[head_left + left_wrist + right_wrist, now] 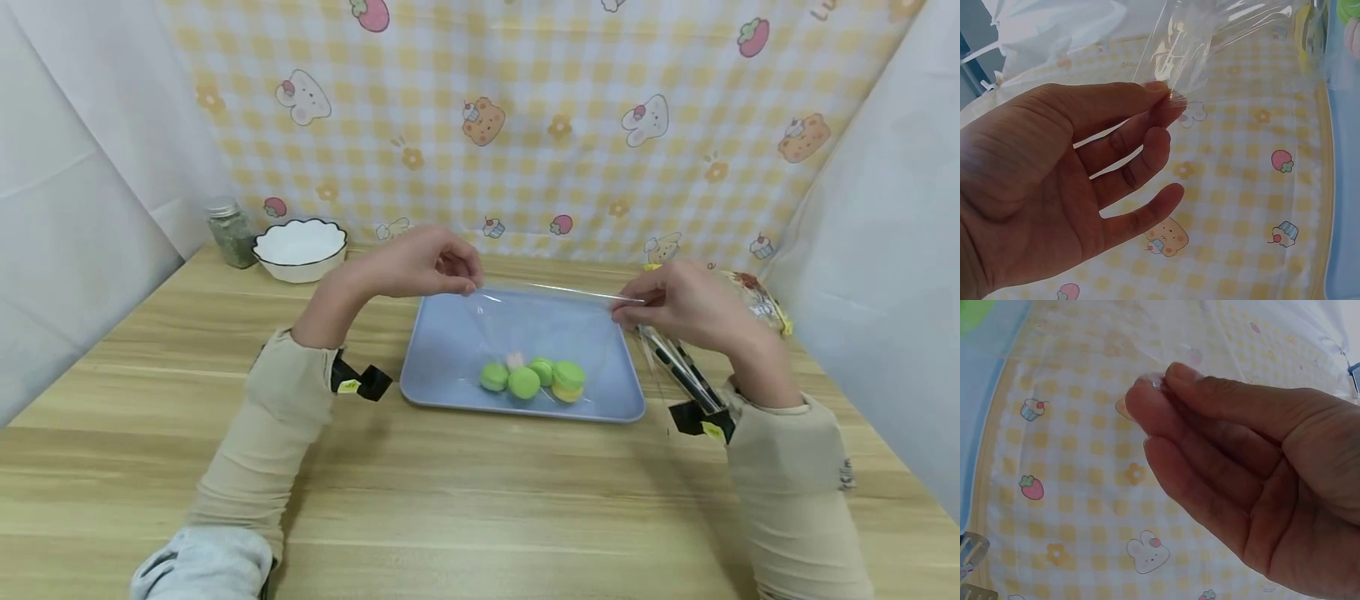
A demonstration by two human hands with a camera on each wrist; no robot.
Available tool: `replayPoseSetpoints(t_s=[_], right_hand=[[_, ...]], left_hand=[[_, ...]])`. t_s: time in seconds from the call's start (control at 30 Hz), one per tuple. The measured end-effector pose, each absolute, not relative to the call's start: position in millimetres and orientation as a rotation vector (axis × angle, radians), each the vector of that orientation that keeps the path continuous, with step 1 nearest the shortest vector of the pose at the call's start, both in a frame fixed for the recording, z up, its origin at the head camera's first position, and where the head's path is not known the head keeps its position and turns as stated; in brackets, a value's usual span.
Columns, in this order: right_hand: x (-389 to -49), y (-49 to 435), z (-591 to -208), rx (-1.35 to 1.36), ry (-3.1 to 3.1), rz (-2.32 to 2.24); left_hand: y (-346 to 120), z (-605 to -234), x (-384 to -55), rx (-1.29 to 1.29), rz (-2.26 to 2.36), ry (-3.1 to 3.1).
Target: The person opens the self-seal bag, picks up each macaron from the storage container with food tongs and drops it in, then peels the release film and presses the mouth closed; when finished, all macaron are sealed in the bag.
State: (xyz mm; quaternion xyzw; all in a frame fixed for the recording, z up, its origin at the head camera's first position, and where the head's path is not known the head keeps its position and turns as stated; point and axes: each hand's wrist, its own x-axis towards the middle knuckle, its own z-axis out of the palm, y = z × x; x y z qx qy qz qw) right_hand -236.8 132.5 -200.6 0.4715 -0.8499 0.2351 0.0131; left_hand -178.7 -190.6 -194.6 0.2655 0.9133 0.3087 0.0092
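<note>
A sheet of clear plastic film (pixel 547 321) stretches between the two hands, its upper edge pulled into a straight line above the blue tray (pixel 442 333). My left hand (pixel 427 262) pinches one corner between thumb and index finger, the other fingers loosely bent, as the left wrist view shows. At the opposite corner, the thumb and fingertips of my right hand (pixel 686 304) grip the film. Several green macarons (pixel 524 382) sit together at the tray's near side, with a pale pink piece (pixel 514 361) behind them. The film hangs down over them; whether it is a bag or a flat sheet I cannot tell.
A scalloped white bowl (pixel 300 243) and a glass jar of dried green bits (pixel 231 233) stand at the back left. Right of the tray lie silver-and-black striped strips (pixel 681 362), and behind the right hand a yellow-edged packet (pixel 757 302). A checked cloth (pixel 555 167) hangs behind.
</note>
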Motion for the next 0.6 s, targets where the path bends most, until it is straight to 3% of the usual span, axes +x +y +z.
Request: replayPoseSetpoints(t_s=[0.37, 0.6], right_hand=[[-216, 132, -179, 1.595, -2.407, 0.928], [-200, 91, -173, 1.737, -2.374, 1.073]], left_hand=[[-205, -154, -132, 0.919, 0.916, 3.067], [-243, -145, -92, 0.899, 0.922, 3.171]])
